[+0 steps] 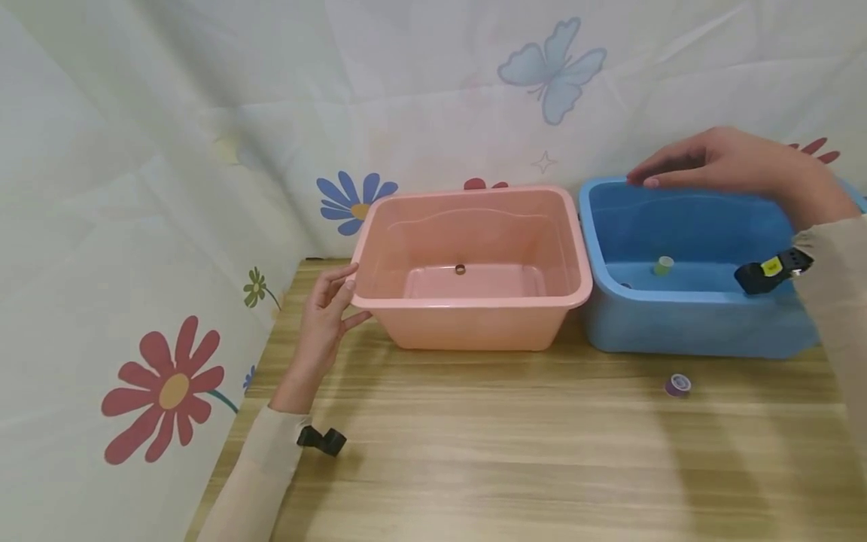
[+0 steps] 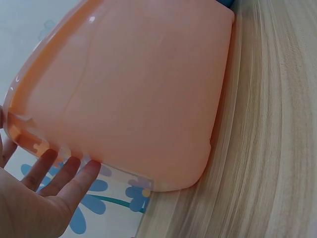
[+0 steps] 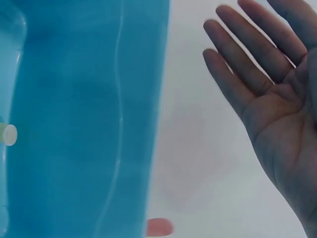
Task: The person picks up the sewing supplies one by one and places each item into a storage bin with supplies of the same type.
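At the left end of a pink plastic tub (image 1: 467, 327), my left hand (image 1: 321, 324) holds the rim. In the left wrist view, several fingers (image 2: 74, 183) press the tub's outer wall below the rim. A small brown ring-shaped roll (image 1: 460, 269) lies on the tub's floor. My right hand (image 1: 728, 165) hovers above the back rim of a blue plastic tub (image 1: 698, 327), fingers extended and palm bare in the right wrist view. Inside the blue tub is a small pale green roll with a white end (image 1: 664, 265).
A small purple tape roll (image 1: 678, 385) lies on the wood-grain table (image 1: 515, 452) before the blue tub. The two tubs stand side by side, nearly touching. A flower-printed white cloth (image 1: 433, 98) hangs behind them and along the left. Something small and dark (image 1: 626, 286) shows at the blue tub's front rim.
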Motion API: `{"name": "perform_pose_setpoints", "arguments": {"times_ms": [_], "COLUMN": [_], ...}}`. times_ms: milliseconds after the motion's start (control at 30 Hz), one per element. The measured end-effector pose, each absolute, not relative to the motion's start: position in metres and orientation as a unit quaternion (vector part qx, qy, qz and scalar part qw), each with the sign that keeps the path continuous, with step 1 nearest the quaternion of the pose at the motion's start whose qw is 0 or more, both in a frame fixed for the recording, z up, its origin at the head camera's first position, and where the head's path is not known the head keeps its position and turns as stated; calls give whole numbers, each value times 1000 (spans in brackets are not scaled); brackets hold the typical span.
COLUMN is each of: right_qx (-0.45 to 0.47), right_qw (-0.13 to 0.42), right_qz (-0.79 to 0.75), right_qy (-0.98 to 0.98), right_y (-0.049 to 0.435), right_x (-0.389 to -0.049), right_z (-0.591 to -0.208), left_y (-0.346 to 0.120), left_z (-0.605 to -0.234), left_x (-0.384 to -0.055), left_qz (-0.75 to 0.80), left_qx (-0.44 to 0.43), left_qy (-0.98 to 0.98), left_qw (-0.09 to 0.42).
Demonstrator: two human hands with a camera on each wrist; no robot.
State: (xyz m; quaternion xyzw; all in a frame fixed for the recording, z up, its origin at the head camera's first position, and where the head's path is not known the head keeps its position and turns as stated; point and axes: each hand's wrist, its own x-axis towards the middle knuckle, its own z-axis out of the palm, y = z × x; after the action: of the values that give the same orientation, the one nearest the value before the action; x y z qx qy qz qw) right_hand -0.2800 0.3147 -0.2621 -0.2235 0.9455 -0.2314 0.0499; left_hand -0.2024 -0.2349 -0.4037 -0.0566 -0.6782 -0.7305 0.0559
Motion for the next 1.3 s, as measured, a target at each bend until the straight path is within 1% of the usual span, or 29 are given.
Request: {"name": "perform_pose_setpoints", "arguments": {"times_ms": [133,300,500,600,700,900,1000,1167,1300], "right_qx": [-235,-279,-342,-349,-338,-310,-325,-375,-380], "right_qw": [23,-21,-126,-163,-183,-202,-218,-272,-304], "right_qz": [-201,-153,-108,-110,-105,-76,-79,-97,-107], "right_qy": [951,948,925,916,917,926,917,881,867], "right_y": [306,293,282,274,265,251,248,247,243], "right_x": [-269,-253,-229,-217,-206,-181,-171,-157,-146], "right_z": [-256,-254,-261,-266,-271,-279,-284,-295,-304], "left_y": [-235,-234,-230,-230,-232,-233,-234,-234,-235], "left_z": [-404,-404,-401,-401,-401,-403,-403,-403,-401], "left_x": [-201,-199,-200,-201,-201,-200,-199,-197,-197], "left_qz": [-730,-729,-730,-729,-730,-736,-737,-736,-737], "left_qx": [-53,-53,-57,-56,-57,-60,-58,-54,-53], "left_qy": [-679,-680,-679,-680,-678,-672,-671,-672,-671], "left_qw": [56,56,55,57,59,56,55,62,64]}}
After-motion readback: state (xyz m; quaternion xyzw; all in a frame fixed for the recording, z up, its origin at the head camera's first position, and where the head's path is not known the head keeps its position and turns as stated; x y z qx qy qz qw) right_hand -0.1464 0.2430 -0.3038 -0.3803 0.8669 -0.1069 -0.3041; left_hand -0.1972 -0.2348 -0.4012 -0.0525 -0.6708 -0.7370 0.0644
